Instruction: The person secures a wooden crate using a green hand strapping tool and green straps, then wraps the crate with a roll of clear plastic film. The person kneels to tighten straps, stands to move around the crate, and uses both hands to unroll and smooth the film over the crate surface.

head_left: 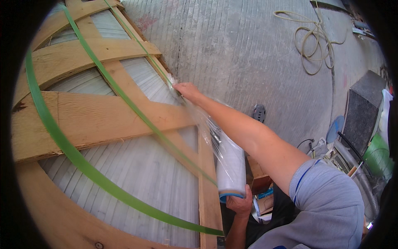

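My left hand (241, 204) grips the lower end of a roll of clear stretch film (231, 168), its fingers around the blue-rimmed core. My right arm reaches across the roll, and my right hand (188, 92) pinches the bunched free end of the film at the crate's edge. A sheet of clear film (203, 124) runs between that hand and the roll. Beside both hands is a wooden slatted crate (103, 116) filled with pale, thin, closely stacked slabs. Green straps (97, 176) stretch over its boards. Some fingertips of each hand are hidden.
Grooved concrete floor (232, 45) lies beyond the crate. A coiled pale hose (309, 45) rests there at upper right. A dark grey clog (259, 112) shows past my right arm. At right stand a dark stone-like block (365, 110), a green roll (379, 155) and assorted clutter.
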{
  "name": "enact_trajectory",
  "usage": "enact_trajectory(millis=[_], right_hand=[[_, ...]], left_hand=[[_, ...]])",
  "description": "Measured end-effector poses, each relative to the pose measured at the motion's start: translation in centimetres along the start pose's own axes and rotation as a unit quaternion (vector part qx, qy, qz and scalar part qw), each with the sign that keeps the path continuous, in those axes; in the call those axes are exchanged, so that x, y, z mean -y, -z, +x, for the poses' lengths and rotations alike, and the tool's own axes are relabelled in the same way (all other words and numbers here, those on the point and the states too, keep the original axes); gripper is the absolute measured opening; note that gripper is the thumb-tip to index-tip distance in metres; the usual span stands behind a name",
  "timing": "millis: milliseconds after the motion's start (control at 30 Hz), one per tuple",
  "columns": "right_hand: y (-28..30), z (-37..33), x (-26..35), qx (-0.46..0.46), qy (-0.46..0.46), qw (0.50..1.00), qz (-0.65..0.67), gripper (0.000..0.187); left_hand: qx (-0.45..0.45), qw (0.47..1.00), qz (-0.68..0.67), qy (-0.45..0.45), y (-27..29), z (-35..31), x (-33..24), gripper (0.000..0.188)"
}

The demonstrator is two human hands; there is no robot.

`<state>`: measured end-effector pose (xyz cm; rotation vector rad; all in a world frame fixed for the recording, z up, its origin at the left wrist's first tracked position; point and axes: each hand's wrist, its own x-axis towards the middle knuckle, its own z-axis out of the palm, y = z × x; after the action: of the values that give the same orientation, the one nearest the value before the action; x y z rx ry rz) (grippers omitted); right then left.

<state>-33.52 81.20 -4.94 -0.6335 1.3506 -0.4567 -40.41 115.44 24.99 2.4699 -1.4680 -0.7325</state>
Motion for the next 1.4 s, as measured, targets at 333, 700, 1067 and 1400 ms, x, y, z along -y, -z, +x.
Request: enact_trajectory(millis=[333, 700, 1067, 1400], right_hand=[[-1.3, 0.0, 1.0, -0.005, 0.124, 0.954, -0.273, 0.034], [4.4, -5.3, -2.4, -0.022, -0.086, 0.981, 0.175, 0.02], [-0.7, 1.7, -0.9, -0.052, -0.077, 0.995, 0.048, 0.04], [-0.3, 0.3, 2.2, 0.121, -0.023, 0.992, 0.024, 0.039]], left_hand=[[0.017, 0.999, 0.019, -0.028, 0.3, -0.1, 0.5, 0.05], [-0.005, 0.998, 0.007, -0.059, 0.5, 1.1, -0.2, 0.049], [0.025, 1.0, 0.003, -0.019, 0.7, 0.8, -0.4, 0.047], [0.036, 0.999, 0.012, -0.033, 0.7, 1.1, -1.1, 0.051]])
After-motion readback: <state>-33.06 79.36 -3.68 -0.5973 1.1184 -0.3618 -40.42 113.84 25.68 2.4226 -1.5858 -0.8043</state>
